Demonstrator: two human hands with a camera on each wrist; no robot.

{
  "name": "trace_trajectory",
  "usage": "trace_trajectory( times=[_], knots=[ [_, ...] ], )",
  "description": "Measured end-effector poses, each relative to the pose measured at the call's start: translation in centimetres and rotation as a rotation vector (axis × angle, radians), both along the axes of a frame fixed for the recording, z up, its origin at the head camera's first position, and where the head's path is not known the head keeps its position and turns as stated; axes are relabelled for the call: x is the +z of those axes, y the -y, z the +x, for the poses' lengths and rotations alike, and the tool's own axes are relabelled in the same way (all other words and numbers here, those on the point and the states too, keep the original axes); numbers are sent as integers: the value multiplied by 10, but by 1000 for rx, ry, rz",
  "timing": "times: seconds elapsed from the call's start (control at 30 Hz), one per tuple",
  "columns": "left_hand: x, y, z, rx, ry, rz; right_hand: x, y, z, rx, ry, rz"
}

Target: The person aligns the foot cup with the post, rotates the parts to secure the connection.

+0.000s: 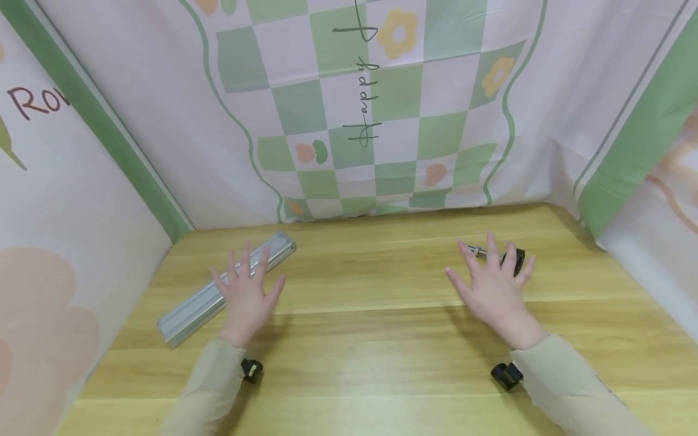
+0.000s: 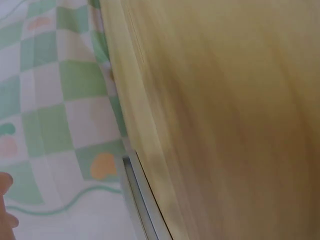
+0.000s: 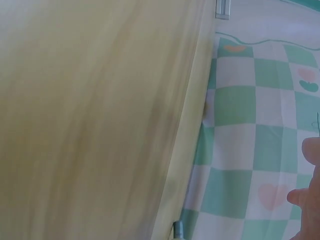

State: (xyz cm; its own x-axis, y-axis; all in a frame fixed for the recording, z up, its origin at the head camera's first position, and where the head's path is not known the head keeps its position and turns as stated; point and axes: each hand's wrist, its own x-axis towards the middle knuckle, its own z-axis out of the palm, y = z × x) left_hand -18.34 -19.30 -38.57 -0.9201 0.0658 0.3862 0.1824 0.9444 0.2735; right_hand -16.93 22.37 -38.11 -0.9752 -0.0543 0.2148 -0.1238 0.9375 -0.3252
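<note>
- Near the far-left corner of the desk (image 1: 360, 363): silvery grooved rail (image 1: 199, 307), lying diagonally, one end toward the left edge, the other toward the far edge. Looks to sit on a flat side, so probably won't roll.
- Left hand (image 1: 245, 303) over the rail's middle, fingers spread wide, gripping nothing. Shadow sits off to the side, so I read it as raised; contact can't be fully ruled out.
- Toward the far-right corner: black part with a metal shaft (image 1: 520, 260), partly hidden by the right hand. Exact type: can't tell.
- Right hand (image 1: 496, 297) mirrors that: fingers splayed, nothing held, shadow offset too. Likely hovering.
- Left wrist camera (image 1: 252, 370) and right wrist camera (image 1: 507, 375) stick out on the inner sides, presumably to keep each hand's work in view.
- Checked cloth (image 1: 398, 139) hangs behind the far edge, likely a backdrop.
</note>
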Motion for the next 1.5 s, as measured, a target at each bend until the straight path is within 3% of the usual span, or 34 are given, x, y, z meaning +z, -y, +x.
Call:
trace_trajectory(
  times=[0.23,0.43,0.73,1.2,1.5],
  knots=[
    [-5,31,-9,54,83,-20,0,-11,-2,-22,18,11],
    [-8,51,-15,98,199,-11,0,-19,-5,-46,16,26],
    [-13,65,-22,63,306,42,1,-44,-20,-66,3,45],
    [-30,88,-27,62,376,69,-5,-84,-41,-69,71,41],
    [-31,90,-28,73,404,62,-9,-99,-49,-25,212,48]
  ],
)
